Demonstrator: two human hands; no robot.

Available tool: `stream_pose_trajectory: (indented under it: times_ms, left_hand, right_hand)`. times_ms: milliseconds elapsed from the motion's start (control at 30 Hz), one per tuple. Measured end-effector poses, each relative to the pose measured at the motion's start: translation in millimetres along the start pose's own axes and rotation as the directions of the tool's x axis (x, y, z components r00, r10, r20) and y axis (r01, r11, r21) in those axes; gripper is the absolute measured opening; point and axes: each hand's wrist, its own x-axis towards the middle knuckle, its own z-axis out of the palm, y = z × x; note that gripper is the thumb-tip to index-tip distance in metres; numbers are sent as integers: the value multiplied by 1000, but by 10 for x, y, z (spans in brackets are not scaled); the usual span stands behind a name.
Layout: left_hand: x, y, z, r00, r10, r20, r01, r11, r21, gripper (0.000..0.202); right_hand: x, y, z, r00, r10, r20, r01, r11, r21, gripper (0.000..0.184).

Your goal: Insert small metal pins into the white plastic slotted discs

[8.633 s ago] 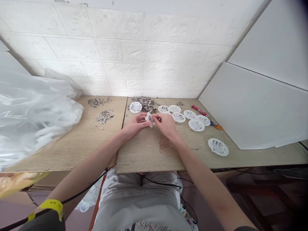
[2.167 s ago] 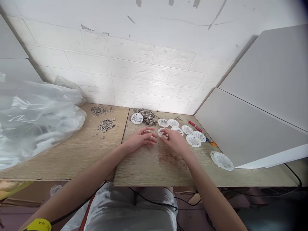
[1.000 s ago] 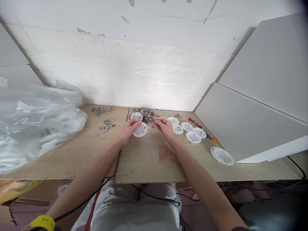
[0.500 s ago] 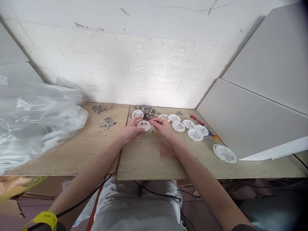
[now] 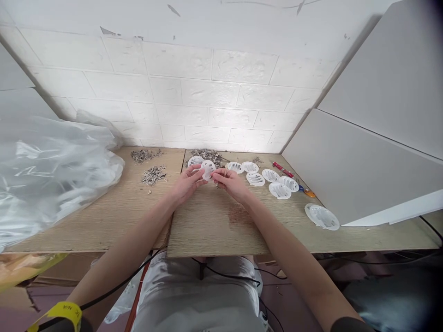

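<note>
A round white plastic disc [image 5: 208, 168] with small holes and slots is raised a little above the table, its face tilted up towards me. My left hand [image 5: 188, 184] is closed on its left edge, thumb on the near side. My right hand [image 5: 229, 182] pinches at the disc's lower right edge; whether a small part is also between those fingertips is too small to tell. Just behind the held disc lies another white disc [image 5: 195, 160], beside a heap of small metal parts [image 5: 212, 156].
More slotted white discs [image 5: 255, 179] lie to the right, and stacked discs [image 5: 323, 217] sit farther right. Red-handled tool [image 5: 283, 169] and orange-handled tool [image 5: 308, 192] lie near the grey panel [image 5: 374, 175]. Small metal pieces [image 5: 154, 175] and a clear plastic bag [image 5: 62, 170] are on the left.
The held disc has been raised and tipped so its face turns more towards me. My right fingers have come in against its right edge. The view has shifted slightly.
</note>
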Motion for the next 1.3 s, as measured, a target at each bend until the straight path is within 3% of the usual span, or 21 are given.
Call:
stream_pose_trajectory:
  times_ms: [200, 400, 600, 767, 967, 1067, 1200, 1300]
  left_hand:
    - [-18, 4, -16, 996, -43, 74, 36, 996, 86, 44]
    - [-1, 1, -22, 987, -32, 157, 22, 998, 66, 30]
    - [-15, -9, -12, 959, -241, 148, 227, 968, 106, 48]
    - [-11, -7, -1, 964, -253, 78, 241, 960, 145, 46]
    - [-17, 2, 2, 976, -218, 10, 214, 966, 146, 46]
    - [-24, -14, -20, 964, -260, 51, 246, 950, 190, 46]
    - [-25, -33, -54, 946, -312, 88, 273, 914, 301, 42]
    - [-40, -26, -43, 948, -307, 80, 264, 902, 342, 43]
  right_hand:
    - [-68, -28, 90, 997, -37, 72, 43, 995, -84, 30]
    - [-48, -26, 121, 999, -46, 6, 45, 998, 48, 31]
    - [-16, -9, 97, 995, -78, -64, 80, 997, 20, 37]
    - [-30, -3, 78, 991, -123, -43, 122, 992, -37, 32]
    - [-64, -75, 48, 989, -92, 117, 101, 992, -73, 29]
    - [-63, -79, 62, 989, -128, 69, 134, 987, -88, 29]
    - [-75, -69, 105, 967, -252, -42, 235, 942, -240, 21]
    - [-106, -90, 147, 946, -323, -36, 279, 865, -417, 14]
